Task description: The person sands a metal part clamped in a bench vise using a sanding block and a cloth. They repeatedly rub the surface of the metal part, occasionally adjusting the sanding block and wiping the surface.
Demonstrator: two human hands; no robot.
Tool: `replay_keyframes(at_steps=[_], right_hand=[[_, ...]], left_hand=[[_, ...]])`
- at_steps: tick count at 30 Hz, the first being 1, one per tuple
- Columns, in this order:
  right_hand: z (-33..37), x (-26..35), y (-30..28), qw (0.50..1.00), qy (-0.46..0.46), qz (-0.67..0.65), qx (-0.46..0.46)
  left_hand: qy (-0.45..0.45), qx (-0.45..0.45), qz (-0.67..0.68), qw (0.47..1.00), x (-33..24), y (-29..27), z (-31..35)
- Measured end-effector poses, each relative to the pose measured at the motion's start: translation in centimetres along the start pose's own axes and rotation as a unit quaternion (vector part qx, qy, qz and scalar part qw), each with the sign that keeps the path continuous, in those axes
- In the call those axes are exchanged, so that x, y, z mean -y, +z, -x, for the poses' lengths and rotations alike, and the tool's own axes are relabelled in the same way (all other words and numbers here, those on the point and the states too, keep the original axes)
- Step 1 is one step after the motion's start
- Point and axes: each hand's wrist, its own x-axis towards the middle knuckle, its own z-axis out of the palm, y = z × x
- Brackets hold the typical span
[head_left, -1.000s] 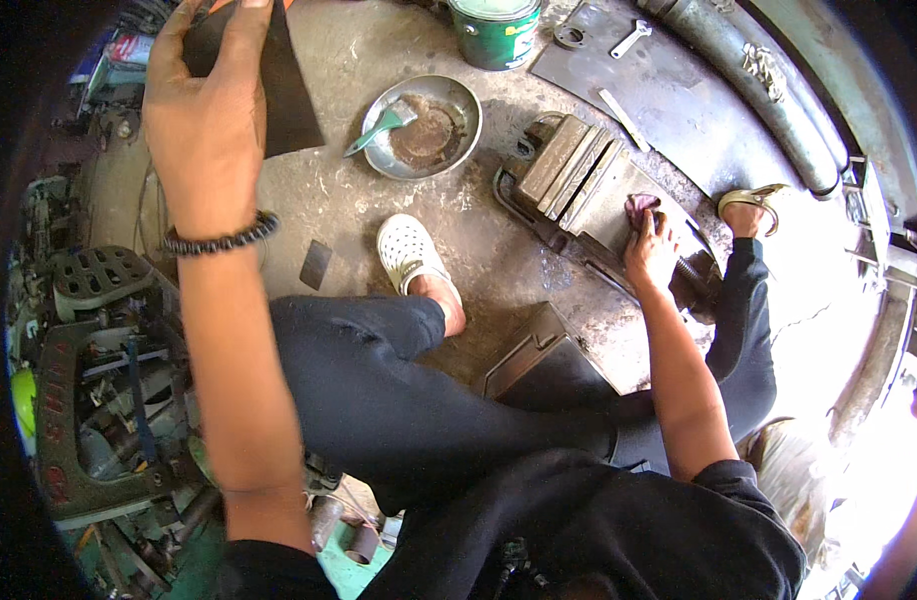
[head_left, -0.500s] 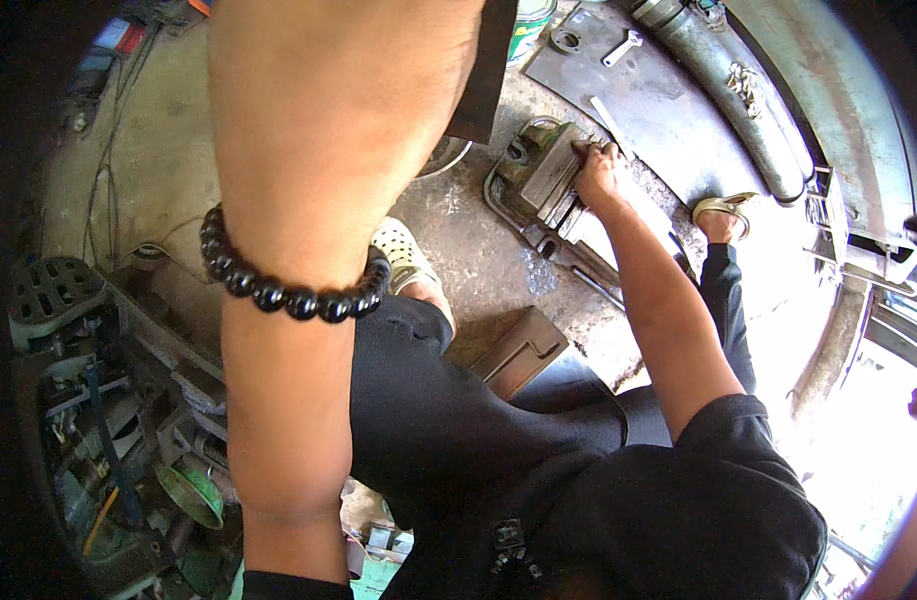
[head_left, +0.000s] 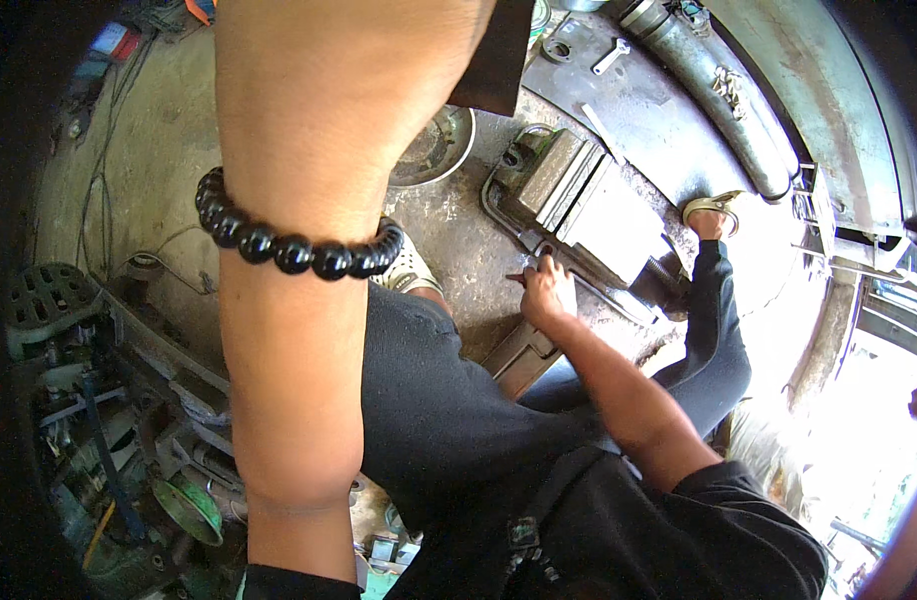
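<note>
My left forearm, with a black bead bracelet (head_left: 294, 253), rises large across the view. My left hand (head_left: 354, 50) is cut off by the top edge, so its fingers are hidden. A dark flat piece (head_left: 494, 65) shows beside it; whether I hold it cannot be told. My right hand (head_left: 549, 292) is low beside a metal bench vise (head_left: 579, 190) on the ground, near its side bar. Its thumb side points left, apart from the bent fingers, and no held thing is plain. Just below that hand is a brownish metal channel piece (head_left: 524, 362).
A round pan (head_left: 444, 150) lies left of the vise. Beyond it, a steel plate (head_left: 659, 125) carries an adjustable wrench (head_left: 611, 57), a ring (head_left: 557, 50) and a flat strip (head_left: 604, 132). A thick pipe (head_left: 714, 100) lies along the right. Machine parts (head_left: 169, 400) crowd the left.
My right hand has left the top of the vise and moved down and left, next to its side bar. My left arm stays raised. The view has shifted slightly, showing more of the pan.
</note>
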Motion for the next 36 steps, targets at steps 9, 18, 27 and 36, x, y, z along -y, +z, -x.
replay_keyframes(at_steps=[9,18,27,36], right_hand=[[0.5,-5.4,-2.8,0.962,0.024,-0.143,-0.229],[-12.9,-9.7,-12.1,0.971,0.116,-0.061,-0.202],[-17.0,-10.1,-11.6,0.983,0.086,0.049,-0.152],[-7.9,-3.4,-4.1,0.992,0.022,0.09,-0.08]], left_hand=[[0.037,0.039,-0.007,0.999,0.3,0.9,-0.8],[0.027,0.044,-0.004,0.999,0.8,2.2,0.0],[-0.013,-0.033,-0.048,0.998,1.0,2.8,-0.3],[-0.043,-0.026,-0.057,0.997,-1.2,2.2,-0.8]])
